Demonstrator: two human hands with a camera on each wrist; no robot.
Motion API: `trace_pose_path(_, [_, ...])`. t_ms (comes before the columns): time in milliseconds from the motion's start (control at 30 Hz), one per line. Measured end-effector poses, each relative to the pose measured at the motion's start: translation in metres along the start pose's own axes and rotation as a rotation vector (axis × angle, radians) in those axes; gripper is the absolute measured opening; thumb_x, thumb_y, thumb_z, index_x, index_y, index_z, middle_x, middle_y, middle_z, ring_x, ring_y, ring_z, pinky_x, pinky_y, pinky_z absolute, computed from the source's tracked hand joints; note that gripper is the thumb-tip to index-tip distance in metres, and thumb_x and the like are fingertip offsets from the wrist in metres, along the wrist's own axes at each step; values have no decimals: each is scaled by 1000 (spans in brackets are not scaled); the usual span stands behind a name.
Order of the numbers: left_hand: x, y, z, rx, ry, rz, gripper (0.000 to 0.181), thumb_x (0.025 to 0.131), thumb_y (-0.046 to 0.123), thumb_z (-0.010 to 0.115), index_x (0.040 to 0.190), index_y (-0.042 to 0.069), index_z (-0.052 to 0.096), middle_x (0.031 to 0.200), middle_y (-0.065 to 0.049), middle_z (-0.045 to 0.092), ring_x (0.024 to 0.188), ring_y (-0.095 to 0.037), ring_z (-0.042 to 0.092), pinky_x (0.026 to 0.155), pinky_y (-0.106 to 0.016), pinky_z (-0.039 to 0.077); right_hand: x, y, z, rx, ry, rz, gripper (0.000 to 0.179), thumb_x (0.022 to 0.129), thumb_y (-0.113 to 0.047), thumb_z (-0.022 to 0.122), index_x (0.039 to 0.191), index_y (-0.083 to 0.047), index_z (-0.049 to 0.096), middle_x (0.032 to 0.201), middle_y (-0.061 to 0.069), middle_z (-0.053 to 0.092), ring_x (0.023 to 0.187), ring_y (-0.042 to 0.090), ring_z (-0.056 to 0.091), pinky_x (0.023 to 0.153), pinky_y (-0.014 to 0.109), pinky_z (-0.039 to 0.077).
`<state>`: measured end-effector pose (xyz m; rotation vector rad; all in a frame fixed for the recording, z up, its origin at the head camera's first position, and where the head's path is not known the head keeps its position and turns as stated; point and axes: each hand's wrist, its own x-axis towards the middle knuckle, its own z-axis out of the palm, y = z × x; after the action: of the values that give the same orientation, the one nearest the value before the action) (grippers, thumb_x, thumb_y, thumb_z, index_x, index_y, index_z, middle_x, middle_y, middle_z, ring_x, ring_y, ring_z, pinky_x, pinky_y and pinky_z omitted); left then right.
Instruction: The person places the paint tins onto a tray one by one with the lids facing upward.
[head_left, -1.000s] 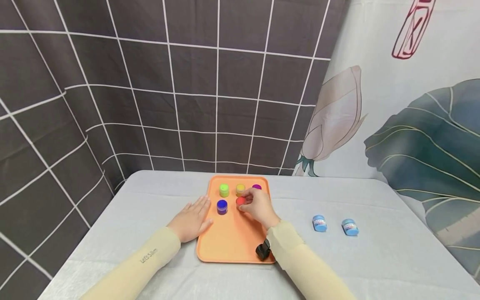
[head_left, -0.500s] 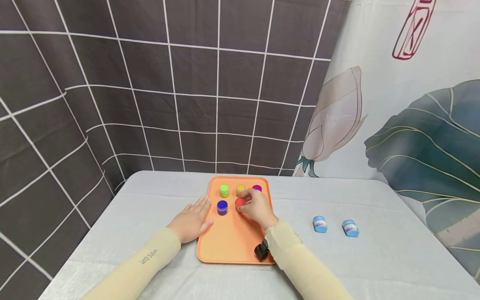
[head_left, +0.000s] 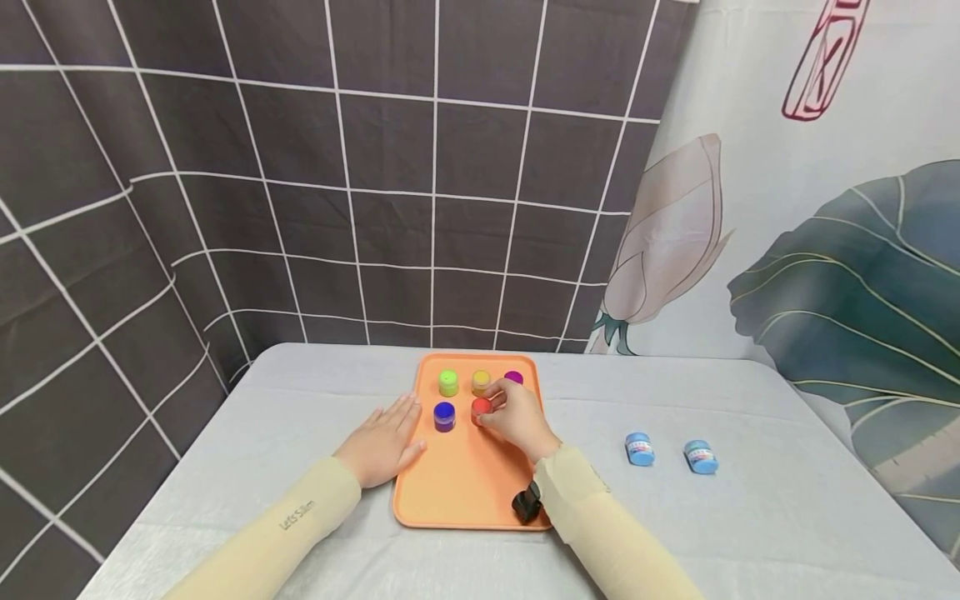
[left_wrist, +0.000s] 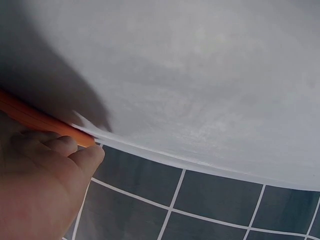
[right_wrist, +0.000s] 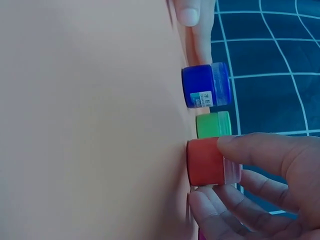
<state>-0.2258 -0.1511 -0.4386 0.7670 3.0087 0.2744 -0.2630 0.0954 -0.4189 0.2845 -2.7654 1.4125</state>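
My right hand point(head_left: 517, 417) holds a small red paint jar point(right_wrist: 205, 161) between thumb and fingers, upright on the orange tray point(head_left: 457, 492). The left hand point(head_left: 382, 442) lies with straight fingers along the tray's left edge. To the left of the red jar stands a dark blue paint jar point(head_left: 444, 417) with a small label. Behind them are a green jar point(head_left: 447, 383), a yellow jar point(head_left: 481, 382) and a purple jar point(head_left: 513, 377), the last partly covered by the right hand.
Two light blue jars point(head_left: 640, 449) lie on the white tablecloth point(head_left: 600, 517) right of the tray. A black wrist device point(head_left: 527, 503) hangs by the right sleeve, over the tray's front right corner. A dark gridded curtain point(head_left: 382, 225) stands behind the table.
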Motion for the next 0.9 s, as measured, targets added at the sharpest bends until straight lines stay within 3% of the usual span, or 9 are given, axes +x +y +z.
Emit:
trace_pose_path(333, [0,-1,2,12,-1,-8,68,107,41,45,154,-6,33,162,-22,29,151,-36,25,120,-57,25,-15,-1,-18,-52,16,-102,29,79,3,82,103,1,66,94,12,68,82,25,66,80,41,60])
trace_pose_path(667, [-2,2,-3,4,-6,-17,67,107,39,46,154,-7,34,162,-22,30,152,-36,26,120,-58,25,-40,-3,-49,-190,13,-128,24,85,-4,79,106,1,68,104,17,69,93,29,66,87,44,58])
trace_pose_path(900, [-3,5,-5,3,-11,-20,66,107,38,46,154,-7,34,162,-22,29,152,-36,25,120,-57,25,-59,-3,-80,-331,23,-122,18,88,-9,75,102,1,70,103,16,71,89,31,67,82,45,57])
